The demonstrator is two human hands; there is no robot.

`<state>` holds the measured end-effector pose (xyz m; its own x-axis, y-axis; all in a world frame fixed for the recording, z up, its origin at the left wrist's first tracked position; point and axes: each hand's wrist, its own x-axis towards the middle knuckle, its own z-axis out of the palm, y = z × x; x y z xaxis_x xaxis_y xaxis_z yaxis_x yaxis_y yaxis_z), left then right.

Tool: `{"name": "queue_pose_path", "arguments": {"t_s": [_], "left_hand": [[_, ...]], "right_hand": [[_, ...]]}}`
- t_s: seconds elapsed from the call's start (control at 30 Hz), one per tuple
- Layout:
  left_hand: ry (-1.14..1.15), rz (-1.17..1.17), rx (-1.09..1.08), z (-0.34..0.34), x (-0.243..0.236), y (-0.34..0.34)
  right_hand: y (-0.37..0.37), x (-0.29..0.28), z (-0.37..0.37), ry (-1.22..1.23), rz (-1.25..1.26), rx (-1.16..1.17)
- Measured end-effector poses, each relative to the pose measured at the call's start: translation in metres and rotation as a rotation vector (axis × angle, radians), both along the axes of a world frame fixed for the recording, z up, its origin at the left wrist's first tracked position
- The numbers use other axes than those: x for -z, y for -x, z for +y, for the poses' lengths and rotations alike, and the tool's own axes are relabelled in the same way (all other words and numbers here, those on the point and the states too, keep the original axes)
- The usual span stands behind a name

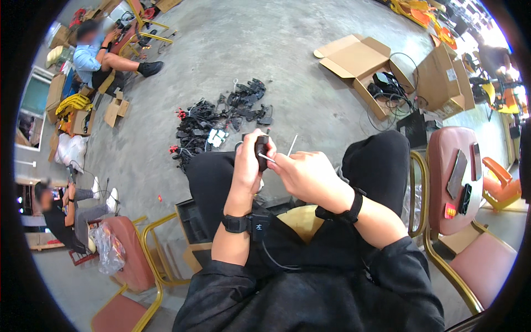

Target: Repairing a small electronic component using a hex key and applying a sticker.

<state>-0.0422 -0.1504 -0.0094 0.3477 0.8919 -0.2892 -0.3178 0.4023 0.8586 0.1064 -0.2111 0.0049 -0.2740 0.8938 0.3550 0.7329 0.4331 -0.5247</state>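
My left hand (247, 166) is closed around a small black block-shaped part (261, 150), held upright above the gap between my knees. My right hand (310, 176) pinches a thin silver hex key (292, 145). One end of the key sticks up past my fingers, and the other reaches the side of the black part; whether its tip sits in a hole is too small to tell. Beyond my hands, a pile of black parts and cables (193, 130) with a few red pieces lies on the floor. A small white item (217, 138) rests on that pile.
An open cardboard box (370, 97) with black cables stands ahead right. A padded chair (445, 213) at my right bears dark flat items. Another chair (130, 249) with a plastic bag is at my left. Two people (88, 63) sit farther left. A black case (191, 218) lies below my left knee.
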Motion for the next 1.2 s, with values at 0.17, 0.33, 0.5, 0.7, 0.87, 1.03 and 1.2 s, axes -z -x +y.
{"name": "queue_pose_path", "arguments": {"t_s": [0.17, 0.33, 0.5, 0.7, 0.87, 1.03, 1.2], "left_hand": [[0.057, -0.007, 0.009, 0.001, -0.001, 0.001], [-0.034, 0.082, -0.054, -0.002, 0.000, -0.001], [-0.097, 0.065, -0.080, 0.002, -0.001, 0.004], [0.113, -0.115, -0.078, 0.017, -0.008, 0.018], [0.023, -0.091, -0.023, 0.017, -0.012, 0.020], [-0.043, -0.029, -0.038, 0.016, -0.016, 0.024], [-0.008, -0.038, -0.075, 0.016, -0.013, 0.031]], "right_hand": [[-0.002, 0.002, 0.002, -0.075, -0.073, 0.026], [-0.002, -0.007, 0.000, 0.237, 0.097, -0.023], [-0.009, -0.031, 0.005, 0.975, 0.640, -0.145], [-0.006, -0.089, -0.023, 0.899, 0.897, -0.482], [0.020, -0.136, -0.065, 0.512, 0.763, -0.802], [0.035, -0.155, -0.089, 0.166, 1.066, -0.799], [0.026, -0.155, -0.104, -0.135, 0.891, -0.700]]}}
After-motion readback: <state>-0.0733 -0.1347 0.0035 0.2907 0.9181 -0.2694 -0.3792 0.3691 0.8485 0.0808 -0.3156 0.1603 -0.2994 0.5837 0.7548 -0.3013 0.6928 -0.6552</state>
